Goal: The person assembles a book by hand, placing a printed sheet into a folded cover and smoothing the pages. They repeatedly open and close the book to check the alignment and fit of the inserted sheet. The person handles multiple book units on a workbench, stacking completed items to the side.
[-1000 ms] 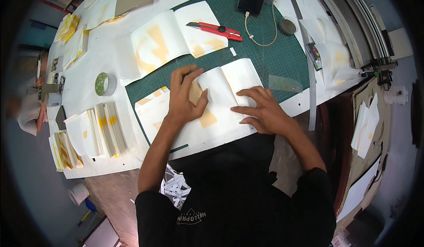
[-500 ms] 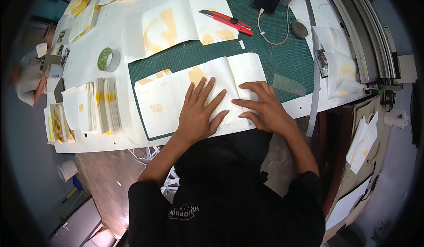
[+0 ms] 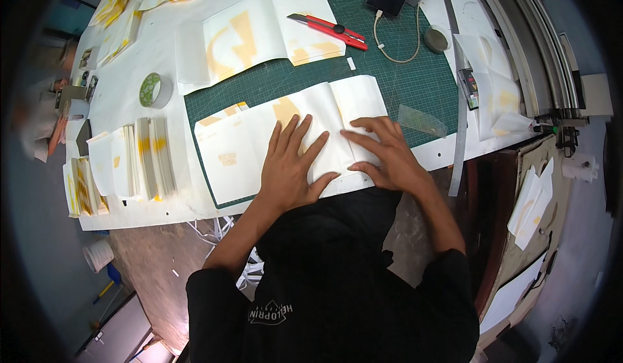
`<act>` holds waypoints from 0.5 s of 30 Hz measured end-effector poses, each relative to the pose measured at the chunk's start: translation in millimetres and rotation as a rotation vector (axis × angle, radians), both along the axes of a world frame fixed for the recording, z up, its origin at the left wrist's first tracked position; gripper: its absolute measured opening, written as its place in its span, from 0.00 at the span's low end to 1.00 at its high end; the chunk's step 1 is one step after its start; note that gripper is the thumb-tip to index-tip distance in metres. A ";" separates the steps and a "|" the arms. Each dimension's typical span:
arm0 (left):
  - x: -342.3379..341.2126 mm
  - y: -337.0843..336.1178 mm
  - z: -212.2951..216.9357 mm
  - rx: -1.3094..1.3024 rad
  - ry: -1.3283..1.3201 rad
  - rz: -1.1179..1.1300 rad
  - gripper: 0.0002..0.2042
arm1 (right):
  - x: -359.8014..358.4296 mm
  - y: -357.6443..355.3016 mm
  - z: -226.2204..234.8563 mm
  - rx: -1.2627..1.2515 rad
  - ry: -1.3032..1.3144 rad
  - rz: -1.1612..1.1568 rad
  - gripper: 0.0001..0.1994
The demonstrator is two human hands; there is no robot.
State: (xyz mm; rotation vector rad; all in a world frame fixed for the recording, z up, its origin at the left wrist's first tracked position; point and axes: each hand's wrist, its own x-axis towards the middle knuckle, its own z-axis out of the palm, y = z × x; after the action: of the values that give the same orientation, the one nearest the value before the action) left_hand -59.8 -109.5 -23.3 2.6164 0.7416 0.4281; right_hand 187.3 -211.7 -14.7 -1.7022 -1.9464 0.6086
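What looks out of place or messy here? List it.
White paper offcut strips lie tangled on the floor under the table edge. The red utility knife lies slanted on the green cutting mat; whether its blade is out cannot be told. Both hands, left hand and right hand, press the white folded sheet flat.

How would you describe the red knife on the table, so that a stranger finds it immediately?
Start at the dark green cutting mat that covers the middle of the white table. Near its far edge, beside an open white and yellow printed sheet, lies the red and black utility knife. It is the only red thing on the mat.
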 end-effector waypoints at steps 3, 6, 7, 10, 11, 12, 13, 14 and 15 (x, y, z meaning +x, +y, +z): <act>-0.1 -0.4 0.5 -0.011 0.007 -0.002 0.36 | -4.2 8.8 1.2 0.001 0.023 -0.105 0.36; -0.7 -1.3 -1.6 -0.023 0.016 -0.005 0.36 | -1.1 35.9 -6.0 0.052 -0.008 -0.169 0.38; -0.9 -0.7 -2.0 -0.029 0.016 -0.007 0.36 | 0.7 50.6 -8.6 0.078 -0.013 -0.189 0.38; -0.8 -0.8 -2.6 -0.013 0.027 -0.010 0.36 | 10.0 99.0 -17.5 0.110 -0.043 -0.248 0.41; -0.1 -0.6 -2.0 -0.012 0.032 -0.015 0.36 | 13.6 112.5 -20.8 0.113 -0.057 -0.267 0.43; 0.6 -0.6 -1.2 -0.010 0.036 -0.020 0.36 | 17.3 123.0 -26.2 0.140 -0.068 -0.273 0.43; 0.5 0.7 -0.1 -0.006 0.039 -0.023 0.36 | 18.7 134.2 -27.9 0.170 -0.080 -0.277 0.43; 0.5 0.5 0.3 -0.010 0.033 -0.027 0.36 | 20.0 138.6 -28.6 0.200 -0.092 -0.282 0.43; 0.8 -0.7 -0.3 -0.014 0.027 -0.031 0.36 | 22.9 137.3 -28.3 0.125 -0.070 -0.283 0.42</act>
State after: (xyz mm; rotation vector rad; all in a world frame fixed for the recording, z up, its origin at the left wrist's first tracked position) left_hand -59.0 -110.2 -23.6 2.6220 0.7086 0.3776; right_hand 210.3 -74.4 -42.9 -1.8944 -1.7057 0.3206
